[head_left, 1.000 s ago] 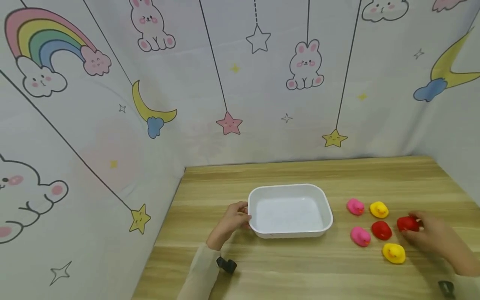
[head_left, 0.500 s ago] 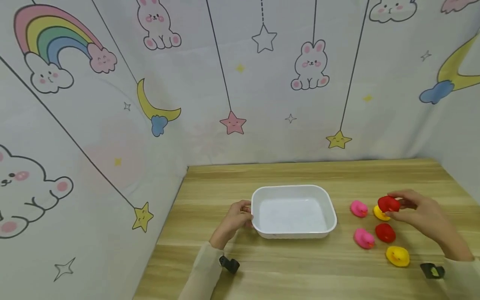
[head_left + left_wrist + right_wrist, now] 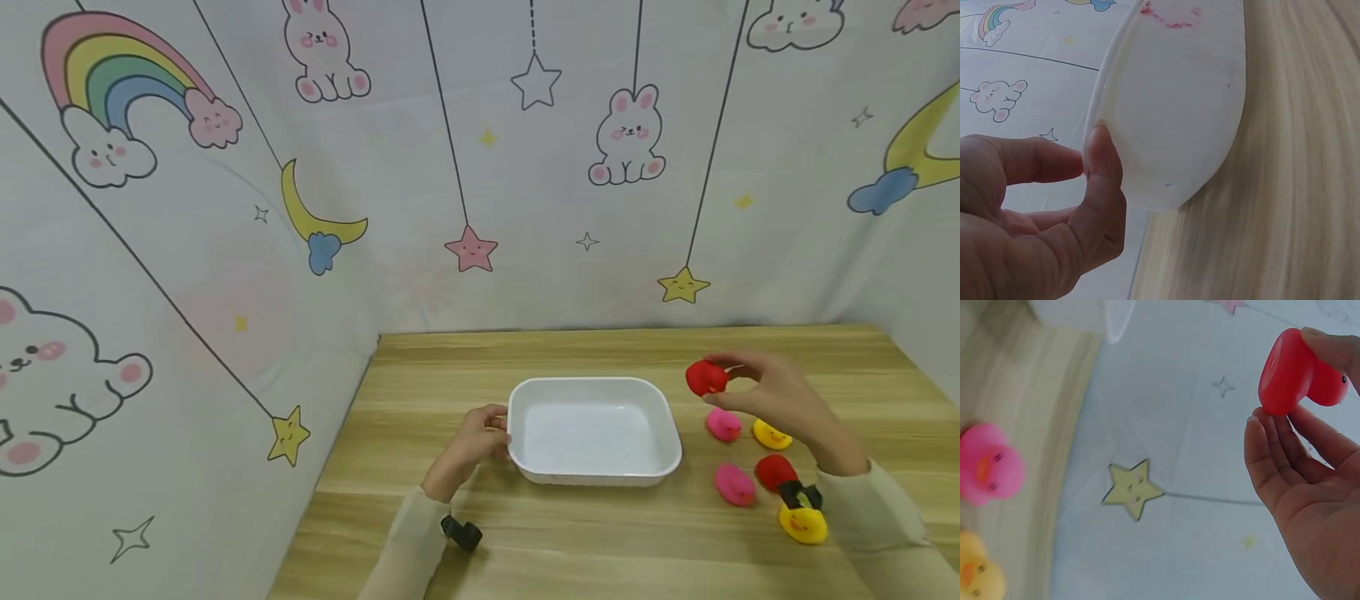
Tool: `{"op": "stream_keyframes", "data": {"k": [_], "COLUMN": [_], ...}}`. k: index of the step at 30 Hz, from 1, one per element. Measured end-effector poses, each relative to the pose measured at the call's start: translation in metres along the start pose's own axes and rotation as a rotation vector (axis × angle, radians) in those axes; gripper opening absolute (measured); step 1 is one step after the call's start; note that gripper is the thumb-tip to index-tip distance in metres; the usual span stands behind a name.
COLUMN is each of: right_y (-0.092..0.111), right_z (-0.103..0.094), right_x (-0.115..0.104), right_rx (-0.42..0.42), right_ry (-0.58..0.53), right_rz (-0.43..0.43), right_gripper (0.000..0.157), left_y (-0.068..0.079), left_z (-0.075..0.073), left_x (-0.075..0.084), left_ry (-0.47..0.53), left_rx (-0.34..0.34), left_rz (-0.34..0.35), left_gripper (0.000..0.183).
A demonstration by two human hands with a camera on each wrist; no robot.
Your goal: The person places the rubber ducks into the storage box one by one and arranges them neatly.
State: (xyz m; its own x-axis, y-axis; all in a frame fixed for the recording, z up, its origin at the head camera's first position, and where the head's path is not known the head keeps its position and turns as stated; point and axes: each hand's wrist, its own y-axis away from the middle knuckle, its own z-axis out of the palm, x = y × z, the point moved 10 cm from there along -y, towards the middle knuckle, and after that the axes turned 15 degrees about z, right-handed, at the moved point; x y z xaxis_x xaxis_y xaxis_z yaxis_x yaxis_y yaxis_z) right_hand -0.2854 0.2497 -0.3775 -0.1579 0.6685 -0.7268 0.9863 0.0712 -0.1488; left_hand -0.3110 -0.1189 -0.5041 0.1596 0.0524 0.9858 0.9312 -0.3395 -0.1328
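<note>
A red rubber duck (image 3: 706,378) is held in the air between the thumb and fingers of my right hand (image 3: 776,400), beyond the right end of the white basin (image 3: 596,479). The right wrist view shows this red duck (image 3: 1291,372) pinched, its flat base facing left. My left hand (image 3: 474,442) grips the basin's left rim. In the left wrist view, the thumb of my left hand (image 3: 1085,212) lies on the outer wall of the basin (image 3: 1172,106), with a finger at the rim. Inside, the basin shows only its bare white floor.
Right of the basin, on the wooden table (image 3: 600,550), lie two pink ducks, one farther back (image 3: 723,425) and one nearer (image 3: 734,485). Beside them are a yellow duck (image 3: 771,435), another red duck (image 3: 776,472) and a nearer yellow duck (image 3: 803,525). A printed curtain (image 3: 420,167) hangs behind.
My right hand has lifted the red duck off the table and carried it left and away, past the other ducks toward the basin. The left hand has stayed at the basin's rim.
</note>
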Motion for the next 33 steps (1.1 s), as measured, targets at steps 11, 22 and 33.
{"op": "stream_keyframes", "data": {"k": [11,22,33], "right_y": [-0.031,-0.051,-0.064], "right_z": [0.031,0.078,0.124], "right_x": [-0.065,-0.089,-0.098], "right_rx": [-0.053,-0.156,-0.226], "right_ry": [0.081,0.000,-0.043], "right_rz": [-0.146,-0.187,-0.235], "right_gripper": [0.047,0.047,0.044], "left_y": [0.001,0.001,0.002], "left_z": [0.000,-0.004,-0.002], "left_x": [0.005,0.003,0.001], "left_ry": [-0.014,-0.013,-0.002], "left_rx": [-0.005,0.011,-0.010], "left_rz": [0.013,0.013,0.019], "left_gripper": [0.053,0.053,0.051]}}
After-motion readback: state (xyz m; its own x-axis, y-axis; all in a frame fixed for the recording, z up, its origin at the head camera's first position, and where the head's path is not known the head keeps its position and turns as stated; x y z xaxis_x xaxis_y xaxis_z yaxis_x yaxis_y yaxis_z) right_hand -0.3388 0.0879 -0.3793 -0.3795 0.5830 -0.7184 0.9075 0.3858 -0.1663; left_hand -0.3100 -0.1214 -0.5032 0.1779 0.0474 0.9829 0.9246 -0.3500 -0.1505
